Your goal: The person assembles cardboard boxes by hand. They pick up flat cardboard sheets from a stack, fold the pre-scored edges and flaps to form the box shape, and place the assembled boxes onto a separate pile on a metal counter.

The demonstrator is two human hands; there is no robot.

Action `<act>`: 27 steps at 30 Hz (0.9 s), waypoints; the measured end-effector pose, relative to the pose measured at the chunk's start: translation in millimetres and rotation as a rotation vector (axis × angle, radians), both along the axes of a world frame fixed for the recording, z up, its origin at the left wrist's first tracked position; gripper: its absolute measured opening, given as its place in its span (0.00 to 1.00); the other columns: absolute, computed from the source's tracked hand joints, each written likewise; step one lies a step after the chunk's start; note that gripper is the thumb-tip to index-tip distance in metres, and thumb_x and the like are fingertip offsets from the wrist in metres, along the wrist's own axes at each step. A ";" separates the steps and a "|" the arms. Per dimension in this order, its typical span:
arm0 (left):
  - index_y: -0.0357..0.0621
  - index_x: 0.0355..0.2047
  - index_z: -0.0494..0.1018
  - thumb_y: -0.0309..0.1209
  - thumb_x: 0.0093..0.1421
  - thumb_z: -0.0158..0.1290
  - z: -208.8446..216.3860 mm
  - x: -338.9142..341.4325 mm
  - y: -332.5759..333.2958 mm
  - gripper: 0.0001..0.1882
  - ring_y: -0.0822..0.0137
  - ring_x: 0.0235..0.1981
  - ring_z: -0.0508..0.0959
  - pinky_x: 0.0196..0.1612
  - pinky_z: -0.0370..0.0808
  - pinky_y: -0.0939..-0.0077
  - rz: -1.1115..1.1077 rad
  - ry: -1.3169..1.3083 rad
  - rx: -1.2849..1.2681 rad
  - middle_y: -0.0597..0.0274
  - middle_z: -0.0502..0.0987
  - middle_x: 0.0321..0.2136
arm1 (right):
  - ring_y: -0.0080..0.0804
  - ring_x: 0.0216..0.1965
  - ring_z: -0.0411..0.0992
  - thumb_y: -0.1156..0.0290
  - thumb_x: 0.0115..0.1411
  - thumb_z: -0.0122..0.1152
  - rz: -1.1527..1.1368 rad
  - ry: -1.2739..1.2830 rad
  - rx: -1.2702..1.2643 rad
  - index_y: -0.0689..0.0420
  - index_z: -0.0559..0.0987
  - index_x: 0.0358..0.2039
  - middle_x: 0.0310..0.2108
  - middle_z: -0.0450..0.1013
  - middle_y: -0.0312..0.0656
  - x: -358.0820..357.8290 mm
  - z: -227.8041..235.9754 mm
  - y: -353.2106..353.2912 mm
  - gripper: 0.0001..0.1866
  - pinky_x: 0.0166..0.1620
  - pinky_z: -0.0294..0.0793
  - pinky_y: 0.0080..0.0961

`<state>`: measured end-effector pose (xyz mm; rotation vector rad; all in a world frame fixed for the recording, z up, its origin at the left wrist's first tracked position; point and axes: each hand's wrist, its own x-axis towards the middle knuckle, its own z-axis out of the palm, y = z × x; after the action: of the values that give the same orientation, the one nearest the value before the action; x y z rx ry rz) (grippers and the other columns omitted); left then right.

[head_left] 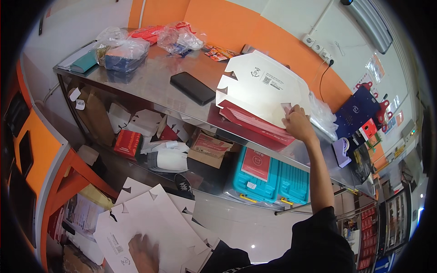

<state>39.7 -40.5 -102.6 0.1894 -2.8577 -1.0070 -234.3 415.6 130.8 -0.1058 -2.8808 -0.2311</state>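
On the steel table lies a stack of flat cardboard box blanks, white on the upturned face and red along the layered edges. At the stack's right end my right hand is closed, gripping the edge of the top blank with the fingers bent over it. Low in front of me, more white blanks with notched corners overlap at different angles, seemingly across my lap. My left hand rests over these sheets; motion blurs its fingers, so their exact pose is unclear.
A black phone-like slab lies left of the stack; plastic-wrapped packages sit farther left. Below the tabletop are teal lidded bins, a brown carton and a red box. A purple tape dispenser stands at the right.
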 end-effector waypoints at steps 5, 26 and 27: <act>0.29 0.46 0.73 0.26 0.50 0.62 2.1 -1.1 -0.2 0.23 0.43 0.55 0.67 0.58 0.65 0.53 -0.005 0.030 -0.007 0.43 0.69 0.51 | 0.52 0.57 0.62 0.59 0.61 0.56 -0.025 -0.109 0.088 0.64 0.81 0.37 0.51 0.65 0.56 -9.5 2.0 4.2 0.19 0.54 0.62 0.59; 0.31 0.51 0.71 0.28 0.52 0.62 1.5 2.7 -6.4 0.27 0.44 0.58 0.65 0.60 0.64 0.54 -0.033 -0.063 0.034 0.43 0.67 0.55 | 0.60 0.30 0.76 0.78 0.41 0.56 0.007 0.278 -0.045 0.66 0.80 0.21 0.23 0.74 0.62 -14.6 1.9 27.5 0.07 0.38 0.76 0.48; 0.31 0.51 0.71 0.28 0.52 0.62 3.6 0.6 -8.9 0.27 0.44 0.58 0.65 0.60 0.64 0.54 -0.037 -0.059 0.031 0.43 0.67 0.55 | 0.60 0.31 0.75 0.78 0.42 0.55 0.068 0.327 -0.085 0.67 0.81 0.22 0.25 0.74 0.63 -15.5 -6.1 33.6 0.09 0.40 0.75 0.48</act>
<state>40.3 -49.4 -99.0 0.1730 -2.9105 -1.0704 -249.8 449.1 124.8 -0.0543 -2.5625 -0.0703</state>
